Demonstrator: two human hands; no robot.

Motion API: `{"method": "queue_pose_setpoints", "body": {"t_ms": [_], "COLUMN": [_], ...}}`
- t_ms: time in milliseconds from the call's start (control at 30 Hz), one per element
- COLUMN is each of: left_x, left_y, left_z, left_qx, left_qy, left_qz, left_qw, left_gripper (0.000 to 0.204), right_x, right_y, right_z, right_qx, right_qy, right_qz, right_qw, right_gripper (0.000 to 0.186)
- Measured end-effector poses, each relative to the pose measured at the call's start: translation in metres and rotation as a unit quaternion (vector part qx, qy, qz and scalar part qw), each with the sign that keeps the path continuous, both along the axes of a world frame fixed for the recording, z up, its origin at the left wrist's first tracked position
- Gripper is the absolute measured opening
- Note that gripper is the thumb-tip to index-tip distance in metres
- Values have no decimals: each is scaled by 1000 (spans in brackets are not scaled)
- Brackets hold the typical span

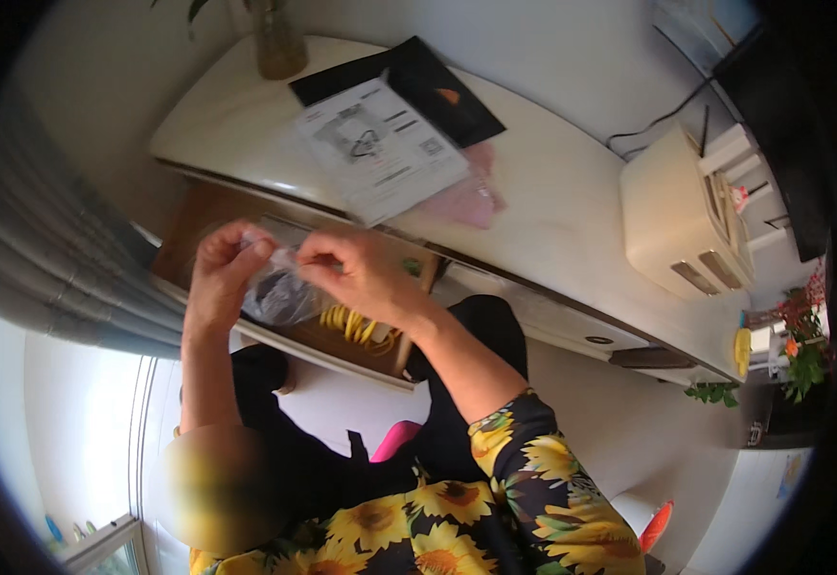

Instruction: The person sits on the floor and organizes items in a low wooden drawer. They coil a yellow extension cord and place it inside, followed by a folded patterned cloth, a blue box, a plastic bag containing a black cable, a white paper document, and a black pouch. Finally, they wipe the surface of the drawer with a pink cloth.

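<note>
A clear plastic bag [282, 295] with something dark grey in it hangs between my two hands, over an open drawer. Pinched at the bag's top edge on the left is my left hand [225, 270], its thumb and fingers pressed together. My right hand [366, 273] grips the same edge from the right, fingers curled. What exactly lies inside the bag is too blurred to name. Just below and right of it, a coiled yellow cable [356, 328] rests in the drawer [313, 337]. The drawer's back part is partly hidden by my hands.
On the white cabinet top [552, 230] lie a printed paper sheet [385, 158], a black folder [452, 96] and a pink packet [466, 201]. A glass vase [279, 43] stands at the far left, a cream box-shaped container [672, 211] at right. Grey curtains [64, 259] hang left.
</note>
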State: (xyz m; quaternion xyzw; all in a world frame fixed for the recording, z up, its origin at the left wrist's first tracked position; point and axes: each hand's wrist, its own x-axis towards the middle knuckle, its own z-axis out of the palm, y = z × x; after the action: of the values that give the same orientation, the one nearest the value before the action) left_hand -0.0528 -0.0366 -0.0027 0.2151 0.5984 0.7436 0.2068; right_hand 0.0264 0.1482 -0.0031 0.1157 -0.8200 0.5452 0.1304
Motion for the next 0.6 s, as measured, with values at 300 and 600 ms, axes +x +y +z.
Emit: {"method": "queue_pose_setpoints", "body": {"t_ms": [300, 600], "left_x": [-1, 1], "left_y": [0, 0], "left_z": [3, 6], "left_qx": [-41, -39], "left_qy": [84, 46], "left_qz": [21, 29], "left_qw": [995, 998], "left_gripper": [14, 22], "right_x": [4, -4], "right_y": [-5, -1], "right_z": [8, -6], "right_qx": [-22, -18], "right_qy": [-13, -48], "right_qz": [0, -9], "right_qw": [1000, 999], "right_gripper": [12, 11]}}
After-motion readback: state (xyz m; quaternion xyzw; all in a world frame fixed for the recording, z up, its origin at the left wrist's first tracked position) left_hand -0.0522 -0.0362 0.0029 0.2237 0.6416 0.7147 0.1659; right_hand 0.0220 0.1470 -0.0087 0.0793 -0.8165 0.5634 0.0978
